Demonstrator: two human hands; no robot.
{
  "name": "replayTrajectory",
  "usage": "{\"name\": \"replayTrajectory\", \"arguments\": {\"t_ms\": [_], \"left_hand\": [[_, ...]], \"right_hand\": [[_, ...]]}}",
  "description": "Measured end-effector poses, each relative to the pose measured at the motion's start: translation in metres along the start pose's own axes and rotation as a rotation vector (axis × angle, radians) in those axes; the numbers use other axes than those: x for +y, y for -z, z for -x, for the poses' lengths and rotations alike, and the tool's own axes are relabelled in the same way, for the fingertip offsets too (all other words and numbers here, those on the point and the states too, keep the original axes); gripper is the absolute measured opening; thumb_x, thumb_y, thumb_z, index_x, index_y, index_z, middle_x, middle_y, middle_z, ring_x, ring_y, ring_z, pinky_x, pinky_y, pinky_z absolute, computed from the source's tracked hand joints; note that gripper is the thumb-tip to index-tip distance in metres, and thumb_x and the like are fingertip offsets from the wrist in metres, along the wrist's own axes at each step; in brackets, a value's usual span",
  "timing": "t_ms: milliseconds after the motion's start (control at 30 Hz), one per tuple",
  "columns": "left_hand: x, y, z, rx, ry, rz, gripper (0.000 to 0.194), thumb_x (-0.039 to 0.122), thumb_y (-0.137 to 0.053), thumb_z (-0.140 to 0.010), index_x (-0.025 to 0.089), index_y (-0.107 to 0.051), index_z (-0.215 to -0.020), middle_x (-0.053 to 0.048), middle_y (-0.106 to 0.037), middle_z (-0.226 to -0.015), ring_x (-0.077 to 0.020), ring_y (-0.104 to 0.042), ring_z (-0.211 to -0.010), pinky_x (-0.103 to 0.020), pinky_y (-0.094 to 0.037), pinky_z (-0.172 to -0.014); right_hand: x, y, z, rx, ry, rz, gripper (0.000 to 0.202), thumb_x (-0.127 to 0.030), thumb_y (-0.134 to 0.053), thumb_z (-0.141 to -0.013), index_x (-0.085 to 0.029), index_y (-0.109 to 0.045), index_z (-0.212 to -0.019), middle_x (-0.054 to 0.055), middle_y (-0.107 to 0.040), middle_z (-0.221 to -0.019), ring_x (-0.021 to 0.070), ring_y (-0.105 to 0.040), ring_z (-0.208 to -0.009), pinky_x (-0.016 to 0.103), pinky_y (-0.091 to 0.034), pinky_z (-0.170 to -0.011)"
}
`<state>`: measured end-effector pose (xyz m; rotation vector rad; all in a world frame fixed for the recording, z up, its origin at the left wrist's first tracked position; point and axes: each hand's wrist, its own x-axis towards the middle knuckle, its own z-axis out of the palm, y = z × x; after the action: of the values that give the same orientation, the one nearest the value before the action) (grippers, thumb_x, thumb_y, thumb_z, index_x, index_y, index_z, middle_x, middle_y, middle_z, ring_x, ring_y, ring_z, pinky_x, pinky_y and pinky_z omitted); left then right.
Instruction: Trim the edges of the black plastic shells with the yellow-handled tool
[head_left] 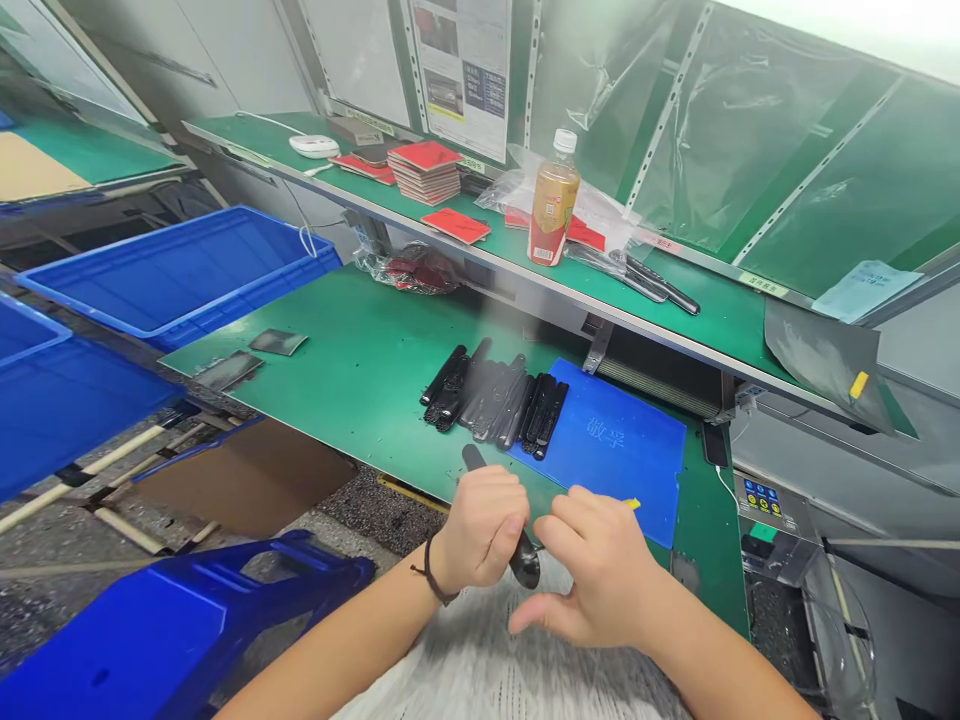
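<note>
My left hand (487,525) is wrapped round a glossy black bar-shaped piece (527,566), whose rounded ends stick out above and below the fist. Close to its lower end is my right hand (592,565), with fingers curled and thumb stretched out. A yellow end of a thin tool (633,504) shows behind the right knuckles, and a small tip appears at the bar; the rest is hidden by the fingers. Beyond my hands, a row of similar black pieces (495,400) lies on the green table (352,370), partly over a blue mat (637,440).
A raised shelf (480,255) carries a drink bottle (553,200), stacked red sanding pads (425,172) and more black pieces (660,283). Blue bins (172,270) stand at left, a blue stool (150,630) at lower left. A phone (716,445) with a cable lies at right.
</note>
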<state>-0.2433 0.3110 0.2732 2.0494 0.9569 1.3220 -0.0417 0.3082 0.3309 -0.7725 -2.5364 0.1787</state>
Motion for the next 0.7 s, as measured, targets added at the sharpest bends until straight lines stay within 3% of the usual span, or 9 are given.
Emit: {"name": "replayTrajectory", "arguments": {"t_ms": [133, 300, 500, 600, 700], "left_hand": [[0.002, -0.004, 0.002, 0.013, 0.038, 0.002, 0.040, 0.034, -0.043, -0.096, 0.024, -0.057, -0.060, -0.005, -0.048, -0.053, -0.0199, -0.036, -0.053, -0.037, -0.024, -0.063], [0.006, -0.011, 0.006, 0.113, 0.123, 0.040, 0.040, 0.033, -0.042, -0.098, 0.023, -0.056, -0.062, -0.005, -0.051, -0.055, -0.0196, -0.037, -0.054, -0.036, -0.024, -0.064], [0.022, -0.027, 0.010, 0.276, 0.386, 0.137, 0.048, 0.043, -0.046, -0.101, 0.022, -0.056, -0.059, -0.004, -0.048, -0.055, -0.0182, -0.041, -0.054, -0.035, -0.027, -0.063], [0.031, -0.037, 0.008, 0.340, 0.557, 0.281, 0.058, 0.058, -0.048, -0.102, 0.021, -0.052, -0.057, -0.002, -0.045, -0.054, -0.0159, -0.038, -0.052, -0.033, -0.027, -0.059], [0.034, -0.040, 0.004, 0.226, 0.680, 0.574, 0.064, 0.074, -0.044, -0.098, 0.020, -0.054, -0.066, -0.003, -0.051, -0.060, -0.0165, -0.046, -0.056, -0.030, -0.037, -0.057]], "right_hand": [[0.000, -0.003, -0.002, 0.022, 0.030, 0.051, 0.067, -0.075, -0.029, -0.104, -0.020, -0.046, -0.070, -0.002, -0.041, -0.065, 0.0138, -0.026, -0.062, 0.031, -0.015, -0.059], [-0.001, 0.001, 0.000, 0.131, 0.073, 0.175, 0.062, -0.063, -0.031, -0.108, -0.021, -0.046, -0.066, 0.000, -0.038, -0.063, 0.0160, -0.025, -0.063, 0.034, -0.015, -0.060], [0.000, -0.007, 0.004, 0.273, 0.077, 0.300, 0.055, -0.055, -0.038, -0.109, -0.020, -0.053, -0.069, 0.002, -0.040, -0.062, 0.0176, -0.027, -0.064, 0.037, -0.012, -0.062], [0.004, -0.014, 0.003, 0.346, 0.070, 0.365, 0.051, -0.052, -0.041, -0.110, -0.020, -0.056, -0.072, 0.002, -0.041, -0.062, 0.0173, -0.028, -0.063, 0.038, -0.012, -0.062], [0.011, -0.017, 0.003, 0.376, 0.039, 0.339, 0.047, -0.045, -0.048, -0.109, -0.021, -0.050, -0.068, 0.000, -0.039, -0.060, 0.0165, -0.028, -0.062, 0.037, -0.013, -0.061]]}}
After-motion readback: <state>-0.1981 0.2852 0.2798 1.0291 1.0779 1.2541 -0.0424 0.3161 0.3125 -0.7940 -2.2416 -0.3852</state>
